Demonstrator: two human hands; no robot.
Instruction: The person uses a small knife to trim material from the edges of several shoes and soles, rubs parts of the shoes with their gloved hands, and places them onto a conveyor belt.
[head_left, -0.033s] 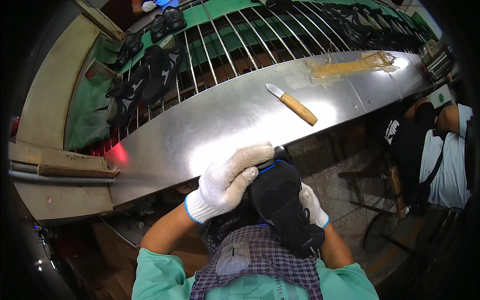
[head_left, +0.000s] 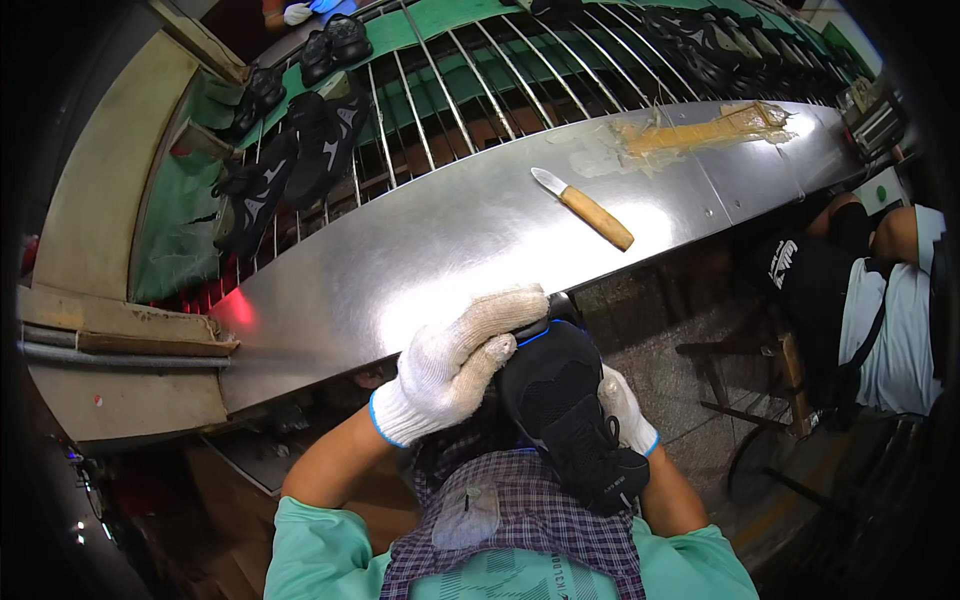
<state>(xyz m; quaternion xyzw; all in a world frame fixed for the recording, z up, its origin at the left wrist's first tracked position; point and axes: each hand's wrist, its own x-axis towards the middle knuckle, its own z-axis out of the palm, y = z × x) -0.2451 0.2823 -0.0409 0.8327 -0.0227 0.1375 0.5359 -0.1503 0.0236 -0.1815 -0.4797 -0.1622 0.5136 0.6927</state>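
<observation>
Black shoe (head_left: 552, 385) was held toe away, long axis slanted heel-rightward | right hand (head_left: 625, 410) was curled against its side | left hand (head_left: 450, 365) was half-curled, hold indiscernible

Our left forearm (head_left: 335, 465) slants up and rightward from a bent elbow, bare as far as the wrist, where a pale knitted glove (head_left: 420, 385) begins. Our left hand (head_left: 460, 365) has its fingers (head_left: 500, 310) lying together, slightly bent and stretched toward the right, with the thumb (head_left: 487, 362) set apart from them, nearer our chest. Our right forearm (head_left: 675, 495) angles up and leftward, also bare; our gloved right hand (head_left: 625, 410) sits lower in view, its fingers mostly hidden, so we cannot tell how they close.
</observation>
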